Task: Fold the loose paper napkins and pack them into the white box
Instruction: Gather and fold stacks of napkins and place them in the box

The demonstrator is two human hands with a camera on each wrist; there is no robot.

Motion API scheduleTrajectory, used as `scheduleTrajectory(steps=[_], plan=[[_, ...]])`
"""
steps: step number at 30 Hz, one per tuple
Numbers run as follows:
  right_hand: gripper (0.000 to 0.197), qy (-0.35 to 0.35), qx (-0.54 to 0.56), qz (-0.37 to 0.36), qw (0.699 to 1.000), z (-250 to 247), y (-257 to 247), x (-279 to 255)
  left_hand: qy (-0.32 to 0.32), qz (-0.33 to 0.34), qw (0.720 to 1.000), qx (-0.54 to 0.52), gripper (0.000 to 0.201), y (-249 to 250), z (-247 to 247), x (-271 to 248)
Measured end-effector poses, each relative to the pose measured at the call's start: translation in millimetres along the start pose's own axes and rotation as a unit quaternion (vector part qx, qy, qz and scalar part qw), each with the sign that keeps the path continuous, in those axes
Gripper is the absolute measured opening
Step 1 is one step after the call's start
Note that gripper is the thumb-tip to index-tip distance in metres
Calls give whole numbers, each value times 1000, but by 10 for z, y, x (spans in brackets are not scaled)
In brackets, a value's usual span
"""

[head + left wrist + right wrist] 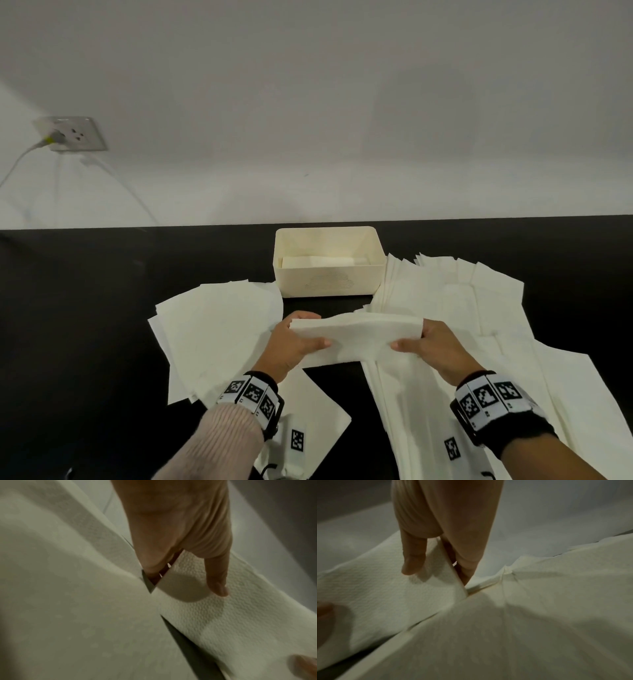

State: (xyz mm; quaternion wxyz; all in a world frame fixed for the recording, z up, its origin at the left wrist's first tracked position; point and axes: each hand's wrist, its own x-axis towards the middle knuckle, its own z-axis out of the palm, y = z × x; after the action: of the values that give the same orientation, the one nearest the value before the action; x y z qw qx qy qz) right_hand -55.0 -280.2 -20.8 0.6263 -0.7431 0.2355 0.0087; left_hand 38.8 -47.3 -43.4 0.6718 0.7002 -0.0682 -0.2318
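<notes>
I hold a folded white paper napkin (358,334) above the black table, just in front of the white box (327,279). My left hand (301,337) pinches its left end, thumb on top and fingers underneath. My right hand (416,339) pinches its right end the same way. In the left wrist view the thumb (217,582) lies on the embossed napkin (240,615). The right wrist view shows the napkin (385,595) edge between thumb (412,561) and fingers. Folded napkins lie inside the box.
Loose napkins lie spread on the left (219,339) and in a larger overlapping heap on the right (479,342). The black table (85,308) meets a white wall behind the box. A wall socket with a plugged cable (68,135) sits far left.
</notes>
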Motion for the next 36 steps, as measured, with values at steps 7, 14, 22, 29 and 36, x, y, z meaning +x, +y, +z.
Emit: scheduleTrajectory(steps=[7,14,22,29,36], plan=[[24,-1,-38,4,999,7,-11,-7,-49,-9,998,48,31,18,-101,20],[17,52,-40,-16,998,62,-141,-62,-27,40,994,101,20,115,-127,36],[16,86,-83,12,993,214,-80,-84,-42,34,980,192,20,128,-215,118],[14,92,-39,-33,994,145,-683,116,-33,50,995,86,27,531,-357,335],[57,129,-48,-66,988,220,-1277,818,123,51,986,101,45,1147,-398,821]])
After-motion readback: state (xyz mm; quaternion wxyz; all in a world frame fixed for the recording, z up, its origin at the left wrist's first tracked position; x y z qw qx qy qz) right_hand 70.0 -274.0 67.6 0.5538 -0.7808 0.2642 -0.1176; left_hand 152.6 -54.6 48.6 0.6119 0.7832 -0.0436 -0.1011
